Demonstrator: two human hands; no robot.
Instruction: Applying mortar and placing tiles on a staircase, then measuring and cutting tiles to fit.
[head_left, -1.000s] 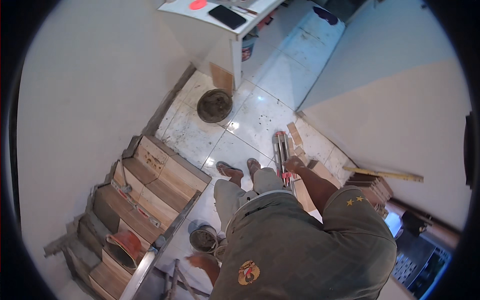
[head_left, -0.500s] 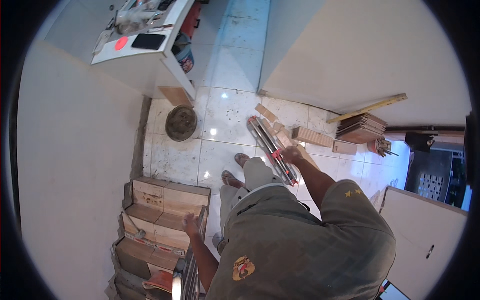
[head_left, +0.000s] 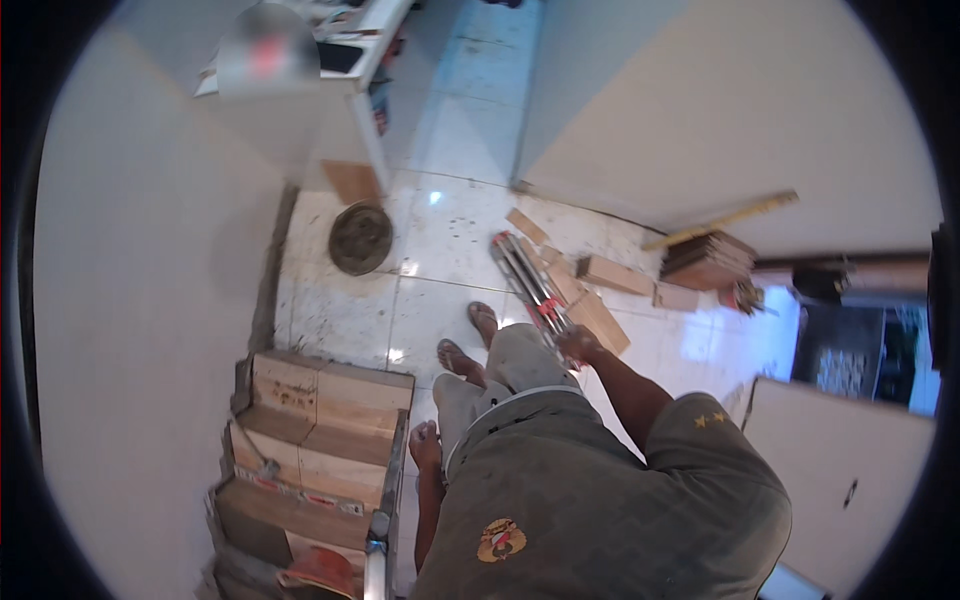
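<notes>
My left hand [head_left: 425,446] hangs beside my left thigh, close to the tiled steps, its fingers curled in; whether anything is in them I cannot make out. Over the near end of a red and silver tile cutter [head_left: 526,277] is my right hand [head_left: 576,344], fingers closed; the frame does not show whether it touches the cutter. The cutter lies slantwise on the white floor, in front of my feet and to the right. Cut wood-look tile pieces [head_left: 598,322] lie alongside it.
Left, the wood-look steps [head_left: 352,418] carry a hammer [head_left: 266,465], a spirit level [head_left: 300,491] and an orange object [head_left: 325,570]. A round mortar pan [head_left: 360,238] sits near the counter [head_left: 345,125]. Stacked tiles [head_left: 708,261] and a yellow straightedge [head_left: 722,219] stand by the right wall.
My left hand has moved right, from over the steps to beside my thigh. My right hand has come back toward me along the tile cutter. The whole view has shifted slightly.
</notes>
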